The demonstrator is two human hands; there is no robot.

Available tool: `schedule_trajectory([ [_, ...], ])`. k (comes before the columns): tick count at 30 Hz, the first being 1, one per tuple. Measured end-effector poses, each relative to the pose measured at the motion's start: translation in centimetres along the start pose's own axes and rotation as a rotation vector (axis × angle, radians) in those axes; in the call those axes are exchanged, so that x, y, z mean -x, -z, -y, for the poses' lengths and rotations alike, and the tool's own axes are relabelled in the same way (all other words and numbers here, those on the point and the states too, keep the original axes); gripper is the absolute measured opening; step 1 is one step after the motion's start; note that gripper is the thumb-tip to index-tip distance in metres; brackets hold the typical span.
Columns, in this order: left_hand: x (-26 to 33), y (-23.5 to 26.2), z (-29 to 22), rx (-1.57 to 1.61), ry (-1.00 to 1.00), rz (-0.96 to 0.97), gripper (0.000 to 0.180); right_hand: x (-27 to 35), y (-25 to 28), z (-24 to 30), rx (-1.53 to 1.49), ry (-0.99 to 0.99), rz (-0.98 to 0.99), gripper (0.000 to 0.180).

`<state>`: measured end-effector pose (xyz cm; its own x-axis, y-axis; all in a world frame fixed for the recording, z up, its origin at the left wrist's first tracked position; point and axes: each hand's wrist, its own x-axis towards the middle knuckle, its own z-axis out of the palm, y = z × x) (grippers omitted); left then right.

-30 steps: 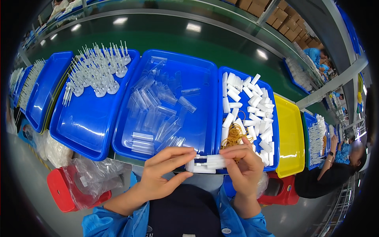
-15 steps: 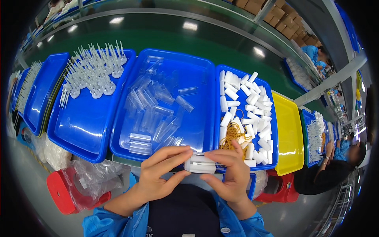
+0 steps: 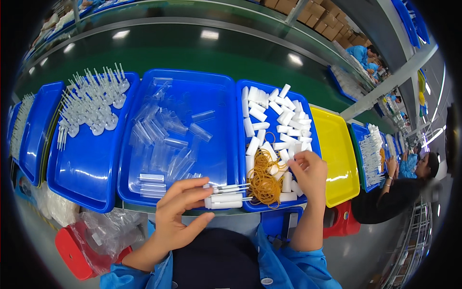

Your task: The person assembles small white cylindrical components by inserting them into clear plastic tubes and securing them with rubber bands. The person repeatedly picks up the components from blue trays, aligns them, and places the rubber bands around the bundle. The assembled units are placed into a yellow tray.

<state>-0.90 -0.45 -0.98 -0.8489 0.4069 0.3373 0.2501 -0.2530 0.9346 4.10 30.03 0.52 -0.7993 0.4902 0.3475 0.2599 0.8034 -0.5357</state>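
My left hand [image 3: 180,212] grips a small bundle of white and clear plastic tubes [image 3: 225,196] held level over the front edge of the blue trays. My right hand [image 3: 308,171] reaches into the narrow blue tray [image 3: 250,91], its fingers closed among white plastic caps [image 3: 274,120]; what it pinches is hidden. A heap of tan rubber bands [image 3: 263,176] lies just left of that hand.
A wide blue tray [image 3: 219,144] holds clear tubes [image 3: 166,139]. Another blue tray [image 3: 82,173] on the left holds clear nozzle pieces [image 3: 91,98]. A yellow tray [image 3: 337,154] sits to the right. A person [image 3: 404,188] works at far right. A red stool with a plastic bag [image 3: 91,238] stands lower left.
My right hand let go of the bundle and moved right and up into the tray of white caps. My left hand keeps the bundle alone.
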Motion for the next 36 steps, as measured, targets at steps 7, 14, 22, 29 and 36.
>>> schedule_trajectory([
  [7, 0.1, 1.4, 1.0, -0.242, -0.199, 0.118, 0.039, -0.2, -1.0, -0.5, 0.202, 0.064, 0.104, 0.012],
  [14, 0.5, 1.3, 0.4, -0.125, -0.056, 0.101, 0.042, 0.3, 0.9, 0.7, 0.002, 0.22, -0.244, 0.011],
  [22, 0.6, 1.6, 0.5, -0.097, -0.036, 0.109, 0.043, 4.6, -0.3, 6.5, -0.823, 0.106, 0.133, 0.013],
  [29, 0.8, 1.9, 0.6, -0.059, -0.051, 0.089, 0.041, 5.5, -1.5, 7.7, -0.806, 0.126, 0.176, 0.011],
  [36, 0.6, 2.0, 0.6, -0.149, -0.114, 0.091, 0.043, 5.6, -1.5, 7.6, -0.853, 0.073, 0.22, 0.012],
])
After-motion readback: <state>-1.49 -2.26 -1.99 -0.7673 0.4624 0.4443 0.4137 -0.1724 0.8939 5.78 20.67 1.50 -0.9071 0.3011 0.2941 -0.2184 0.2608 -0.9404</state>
